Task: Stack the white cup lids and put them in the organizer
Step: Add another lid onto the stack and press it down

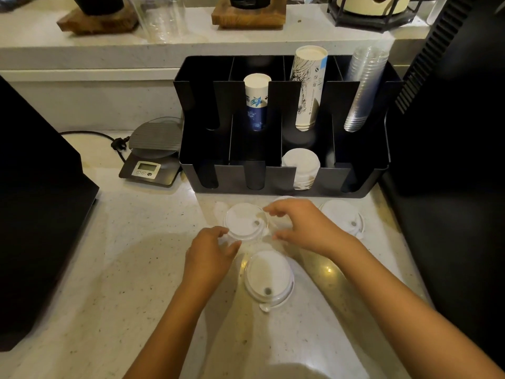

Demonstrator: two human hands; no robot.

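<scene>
In the head view, a pale speckled counter point(109, 269) is seen from above, with a black organizer point(284, 184) standing at its far side. The organizer is divided into a back row and a front row of slotted compartments. In the back row, a blue-and-white cup stack point(256, 102) is held in the second slot from the left, a taller printed cup stack point(308, 88) in the third, and a stack of clear cups point(363, 88) in the rightmost. In the front row, a stack of white lids point(300, 166) is lodged in the third compartment; the other front compartments look dark and their contents cannot be made out.

On the counter just in front of the organizer, a white lid point(244, 221) is gripped at its near edge by the left hand point(210, 255), thumb and fingers closed on the rim. The right hand point(303, 225) is held just beside this lid, its fingers curled and parted around the lid's right edge; whether the rim is actually touched cannot be told. A second lid point(269, 279) lies flat nearer the camera, between the forearms. A third lid point(343, 216) lies to the right, partly behind the right hand. A further lid edge point(284, 198) shows just beyond the right fingers.

A scale point(153, 154) sits left of the organizer.
</scene>
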